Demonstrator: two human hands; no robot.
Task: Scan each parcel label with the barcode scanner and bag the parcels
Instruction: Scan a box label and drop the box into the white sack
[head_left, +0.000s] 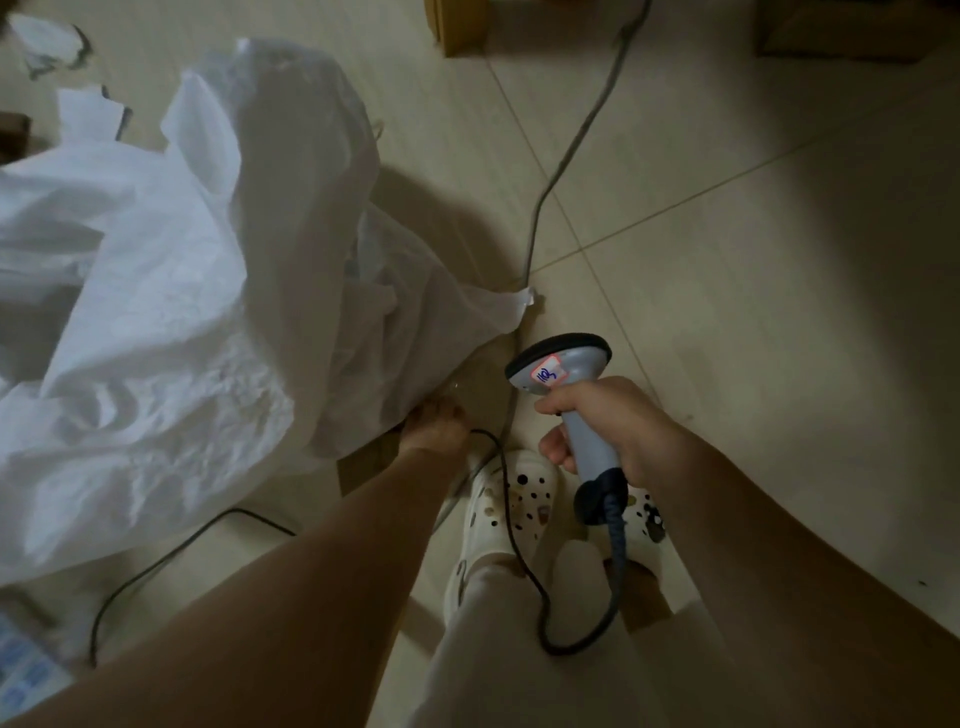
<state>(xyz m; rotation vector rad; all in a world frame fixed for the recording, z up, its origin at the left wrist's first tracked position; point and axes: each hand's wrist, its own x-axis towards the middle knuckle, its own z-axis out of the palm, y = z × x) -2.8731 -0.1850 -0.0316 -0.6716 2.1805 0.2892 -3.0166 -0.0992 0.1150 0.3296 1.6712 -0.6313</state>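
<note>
Sack (171, 322) looked soft and light, best taken at its hem; my left hand (434, 428) reached there, grip unclear; right hand (608, 431) clasped the scanner (566, 374).

The pale tiled floor (727, 249) carries a crumpled white sack (156, 312) at its left. A grey cable (566, 150) runs alongside, and a cardboard box (460, 26) stands farther off.

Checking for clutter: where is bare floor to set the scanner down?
Bare tiles lie right of the scanner, between the grey cable and the frame's right edge. The left is crowded: the white bag, black cords and shoes fill it.
</note>
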